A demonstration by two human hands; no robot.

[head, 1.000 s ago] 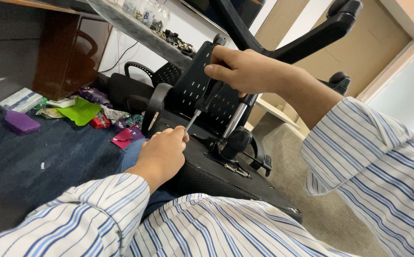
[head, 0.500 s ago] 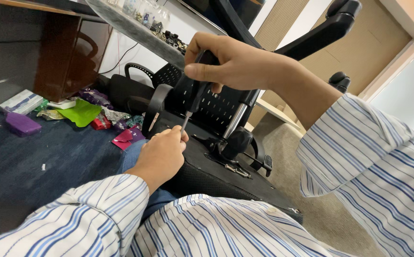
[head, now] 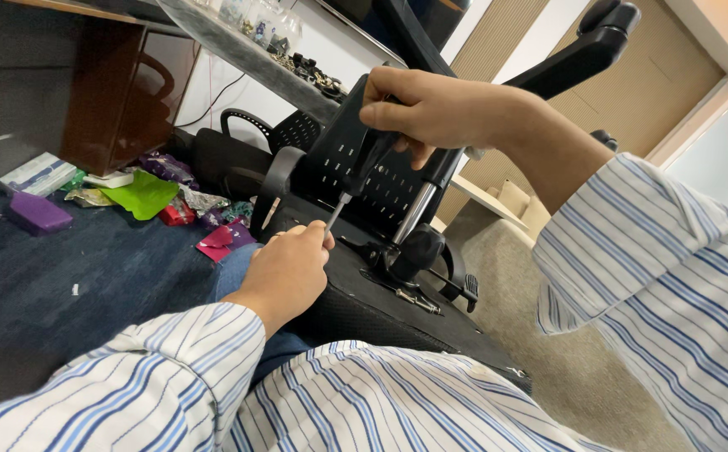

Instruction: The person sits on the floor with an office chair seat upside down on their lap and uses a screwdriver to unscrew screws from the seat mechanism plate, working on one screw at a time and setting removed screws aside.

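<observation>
Right grip (head: 431, 109) around screwdriver (head: 356, 180)

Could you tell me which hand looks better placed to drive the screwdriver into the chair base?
Right, probably: the right hand already grips the screwdriver, tip pointing down at the chair base, while the left hand only steadies near the tip.

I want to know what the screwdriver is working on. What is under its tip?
The screwdriver in the right hand points down at the left hand, resting on the black chair base. The fingers cover the spot, so no screw shows.
</observation>
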